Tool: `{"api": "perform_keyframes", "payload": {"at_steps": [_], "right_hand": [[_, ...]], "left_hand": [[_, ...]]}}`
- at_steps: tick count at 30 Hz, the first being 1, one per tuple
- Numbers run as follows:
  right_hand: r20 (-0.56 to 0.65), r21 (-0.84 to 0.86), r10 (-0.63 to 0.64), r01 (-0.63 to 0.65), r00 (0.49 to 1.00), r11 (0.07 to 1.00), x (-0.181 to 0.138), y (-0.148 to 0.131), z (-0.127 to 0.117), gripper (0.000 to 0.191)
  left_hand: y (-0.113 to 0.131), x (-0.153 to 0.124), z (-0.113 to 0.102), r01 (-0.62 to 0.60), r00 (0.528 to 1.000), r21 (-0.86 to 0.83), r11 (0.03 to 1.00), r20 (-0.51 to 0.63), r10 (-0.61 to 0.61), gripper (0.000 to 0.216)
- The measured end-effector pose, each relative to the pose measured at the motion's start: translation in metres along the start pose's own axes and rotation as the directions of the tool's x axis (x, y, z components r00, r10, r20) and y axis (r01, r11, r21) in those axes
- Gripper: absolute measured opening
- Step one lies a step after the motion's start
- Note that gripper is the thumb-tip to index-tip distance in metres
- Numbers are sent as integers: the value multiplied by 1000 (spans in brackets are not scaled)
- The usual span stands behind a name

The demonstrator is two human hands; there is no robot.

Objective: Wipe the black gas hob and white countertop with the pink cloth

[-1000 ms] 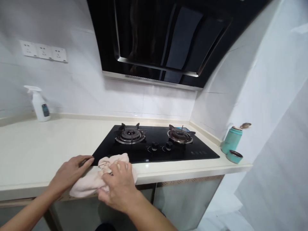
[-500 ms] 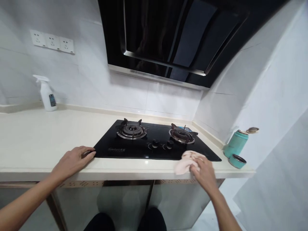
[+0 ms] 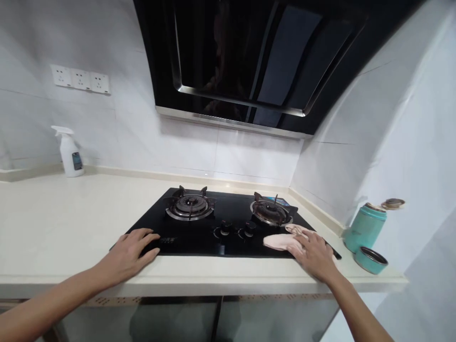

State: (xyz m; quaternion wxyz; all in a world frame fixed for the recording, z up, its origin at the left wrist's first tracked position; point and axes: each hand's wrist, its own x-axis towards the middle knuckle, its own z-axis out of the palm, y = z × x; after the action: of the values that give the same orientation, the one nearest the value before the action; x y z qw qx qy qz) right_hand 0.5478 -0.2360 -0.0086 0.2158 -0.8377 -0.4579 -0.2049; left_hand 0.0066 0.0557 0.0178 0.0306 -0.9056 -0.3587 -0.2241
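Note:
My left hand [image 3: 133,251] lies on the front left corner of the black gas stove [image 3: 199,242], its fingers apart and holding nothing. At the stove's front right, my right hand [image 3: 315,256] presses down on a pale pink cloth [image 3: 280,241], gripping it. Part of the cloth is hidden under the palm and fingers. Just behind the cloth is the right burner [image 3: 271,212], with a dark pan support. The left burner [image 3: 190,205] stands farther back from my left hand. Between the hands, two black control knobs [image 3: 225,228] sit near the stove's front.
A teal thermos jar [image 3: 365,228] with its lid flipped open stands on the right end of the counter [image 3: 71,223], a teal cup [image 3: 370,260] beside it. A white spray bottle [image 3: 71,154] is at the back left. The black range hood [image 3: 231,61] overhangs the stove.
My right hand has moved the cloth from the counter's front edge onto the stove's front right. My left hand has shifted from the stove's edge onto its corner, fingers spreading. The view has moved slightly.

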Motion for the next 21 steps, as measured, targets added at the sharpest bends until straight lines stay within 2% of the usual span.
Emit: {"api": "perform_keyframes", "payload": {"at_steps": [1, 3, 8, 13, 17, 21], "right_hand": [[73, -28, 22, -20, 997, 999, 5, -1, 3, 55], [132, -60, 85, -77, 988, 995, 17, 4, 7, 58], [157, -86, 141, -129, 977, 988, 62, 46, 22, 62], [204, -94, 169, -152, 964, 984, 100, 75, 43, 68], [224, -94, 206, -189, 953, 977, 119, 82, 51, 71], [195, -88, 182, -168, 964, 982, 120, 77, 49, 57]], "left_hand": [[4, 1, 3, 0, 1000, 7, 1000, -5, 0, 58], [6, 0, 8, 2, 1000, 15, 1000, -19, -2, 55], [-4, -4, 13, -5, 999, 26, 1000, -36, 6, 53], [7, -2, 4, 8, 1000, 51, 999, 19, -9, 51], [15, -1, -1, 23, 999, 66, 998, 36, -25, 52], [17, -3, -1, 31, 999, 51, 998, 33, -32, 49]]}}
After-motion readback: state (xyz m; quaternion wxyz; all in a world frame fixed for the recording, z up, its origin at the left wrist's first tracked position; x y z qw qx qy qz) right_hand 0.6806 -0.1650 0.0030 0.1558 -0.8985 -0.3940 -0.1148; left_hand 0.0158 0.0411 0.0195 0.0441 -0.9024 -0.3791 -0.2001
